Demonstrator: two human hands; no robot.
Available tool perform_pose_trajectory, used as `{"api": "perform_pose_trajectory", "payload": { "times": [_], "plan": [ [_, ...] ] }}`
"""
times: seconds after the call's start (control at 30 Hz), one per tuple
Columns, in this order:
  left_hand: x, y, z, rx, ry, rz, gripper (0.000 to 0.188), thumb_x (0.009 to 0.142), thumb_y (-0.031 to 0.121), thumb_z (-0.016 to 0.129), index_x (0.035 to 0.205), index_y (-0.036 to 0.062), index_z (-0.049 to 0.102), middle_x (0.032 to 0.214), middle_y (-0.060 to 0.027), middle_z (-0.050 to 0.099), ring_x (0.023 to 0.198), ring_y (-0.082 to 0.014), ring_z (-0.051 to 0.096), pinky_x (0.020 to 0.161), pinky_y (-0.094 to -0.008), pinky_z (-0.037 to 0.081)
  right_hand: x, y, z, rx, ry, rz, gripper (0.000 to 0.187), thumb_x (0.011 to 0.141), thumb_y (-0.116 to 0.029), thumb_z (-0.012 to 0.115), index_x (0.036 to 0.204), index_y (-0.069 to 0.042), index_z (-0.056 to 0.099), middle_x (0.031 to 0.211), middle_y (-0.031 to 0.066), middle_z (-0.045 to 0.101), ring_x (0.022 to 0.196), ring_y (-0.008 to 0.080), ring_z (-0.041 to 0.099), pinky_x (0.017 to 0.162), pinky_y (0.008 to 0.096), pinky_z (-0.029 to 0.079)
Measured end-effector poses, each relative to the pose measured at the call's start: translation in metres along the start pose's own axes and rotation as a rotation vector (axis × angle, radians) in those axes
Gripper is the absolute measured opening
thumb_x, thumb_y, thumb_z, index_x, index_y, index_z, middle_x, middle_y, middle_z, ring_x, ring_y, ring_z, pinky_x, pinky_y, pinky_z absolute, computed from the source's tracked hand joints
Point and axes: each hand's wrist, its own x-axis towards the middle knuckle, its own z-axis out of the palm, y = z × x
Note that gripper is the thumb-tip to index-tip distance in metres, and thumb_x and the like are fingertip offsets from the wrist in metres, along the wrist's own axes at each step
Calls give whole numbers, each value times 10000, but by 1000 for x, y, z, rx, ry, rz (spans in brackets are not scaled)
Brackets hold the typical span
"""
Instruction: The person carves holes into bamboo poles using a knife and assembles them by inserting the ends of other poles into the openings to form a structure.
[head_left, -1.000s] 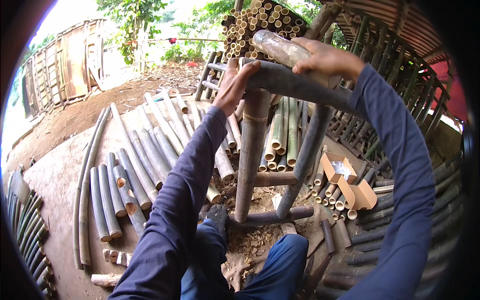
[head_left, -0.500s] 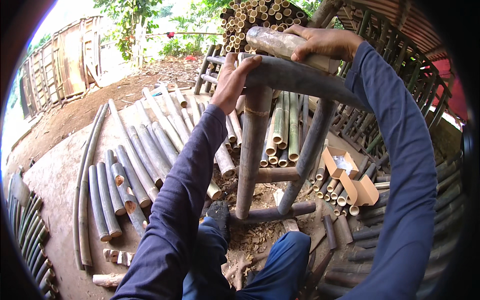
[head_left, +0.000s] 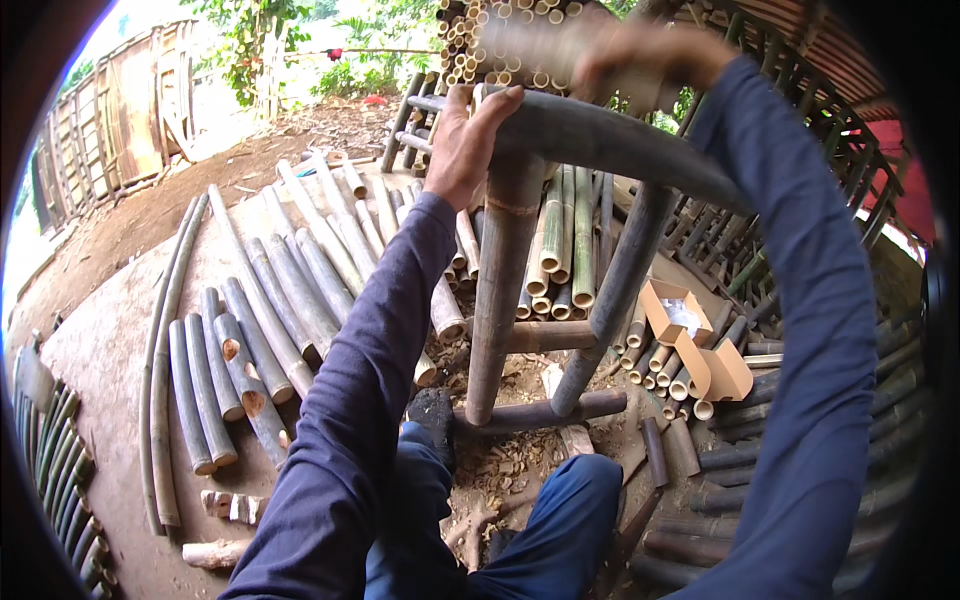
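One bamboo frame (head_left: 495, 290), upright in front of the person, beyond the knees (head_left: 575, 490). Its rail (head_left: 620, 135) lies across the tops of two legs (head_left: 615, 300); a rung (head_left: 550, 336) ties them partway down. Leg feet meet a base pole (head_left: 600, 404) on the ground, probably giving it a wider stance.

Hands apart. Left hand (head_left: 465, 145) clamped on the rail's left end, thumb over the top; likely steadying the whole piece, since nothing else visible props it up high. Right hand (head_left: 655, 55) closed around a wooden club (head_left: 530, 45), raised above the rail, no contact. Both badly blurred, can't make out individual fingers. Club roughly in line with the rail, hand at its right portion; grip reads as one for striking.

Shoe (head_left: 432, 420) just beside the base pole's left end, maybe bracing it; can't tell if touching.

Around: poles on the left (head_left: 220, 370) lie side by side, roughly parallel, probably for easy picking. One notched pole (head_left: 243, 375) among them, holes facing up so they show. Green poles (head_left: 584, 240) bundled behind the frame, ends toward the person. Carton (head_left: 658, 315) open, right of the frame by cut pole ends, seemingly parked within reach. Stack (head_left: 458, 55) at the back, ends outward, likely to save floor.
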Motion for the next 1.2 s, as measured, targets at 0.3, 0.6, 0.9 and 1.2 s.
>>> {"api": "perform_pose_trajectory", "payload": {
  "times": [0.3, 0.6, 0.9, 1.2],
  "plan": [
    [-4, -13, -5, -96, -33, -8, 571, 914, 457, 754, 1218, -3, 607, 1139, -134, 688, 1025, -179, 650, 911, -311, 506, 11, 45, 28, -376, 169, -157, 1032, 803, -416, 795, 1623, -45, 291, 1569, 237, 437, 1411, 316, 476, 1157, 349, 387],
    [27, -28, -29, 105, -106, 21, 373, 1012, 320, 647, 1299, 91, 714, 1210, -58, 719, 1098, -160, 684, 876, -285, 554, -187, 141, 67, 72, 442, -87, 1013, 851, -411, 797, 1613, 0, 271, 1579, 230, 430, 1445, 307, 453, 1190, 355, 364],
    [35, -40, -46, 662, 32, 510, 421, 1073, 306, 492, 1344, 38, 671, 1352, -141, 673, 1263, -244, 609, 1117, -355, 426, -398, 347, 523, 588, 908, 866, 503, 828, -358, 775, 1108, 44, 659, 981, 211, 739, 898, 290, 712, 789, 438, 544],
    [20, -22, -26, 557, 47, 501, 375, 1064, 289, 539, 1153, -50, 671, 1076, -114, 685, 966, -175, 622, 932, -296, 473, -390, 390, 583, 144, 593, 1056, 684, 919, -435, 705, 1375, 60, 584, 1353, 328, 611, 1289, 468, 570, 1093, 480, 447]
  ]
}}
